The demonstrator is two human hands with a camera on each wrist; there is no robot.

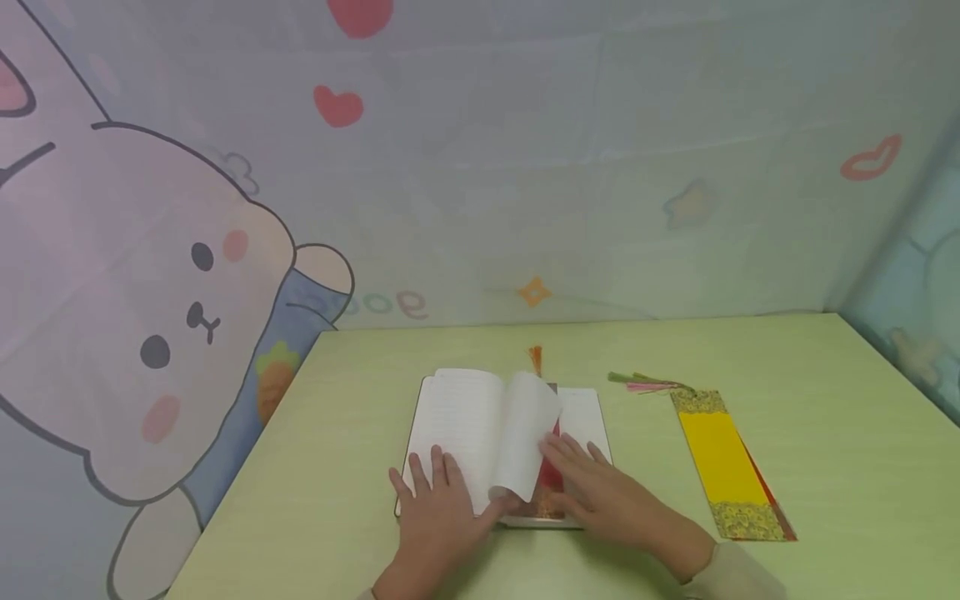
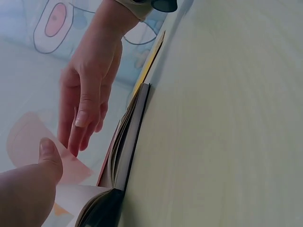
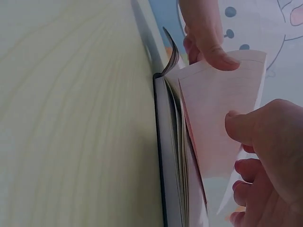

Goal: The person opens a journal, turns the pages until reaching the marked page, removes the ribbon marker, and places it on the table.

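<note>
An open notebook (image 1: 461, 408) with lined white pages lies on the table. One page (image 1: 521, 437) stands lifted and curved near its middle. Under that page, on the right half, lies a red bookmark (image 1: 552, 475), partly hidden, its orange tassel (image 1: 536, 360) sticking out past the notebook's top edge. My left hand (image 1: 438, 512) rests on the left page with fingers spread, its thumb at the lifted page's lower corner. My right hand (image 1: 603, 496) is over the right half, its extended fingers beside the lifted page's free edge. In the right wrist view, the right thumb (image 3: 241, 126) is before the raised page (image 3: 222, 104).
To the right of the notebook lies a yellow bookmark (image 1: 718, 458) with patterned ends, over a red one (image 1: 768, 496) that peeks out. Green and pink tassels (image 1: 652, 385) trail from their top. A printed cloth (image 1: 480, 167) hangs behind the table (image 1: 315, 467).
</note>
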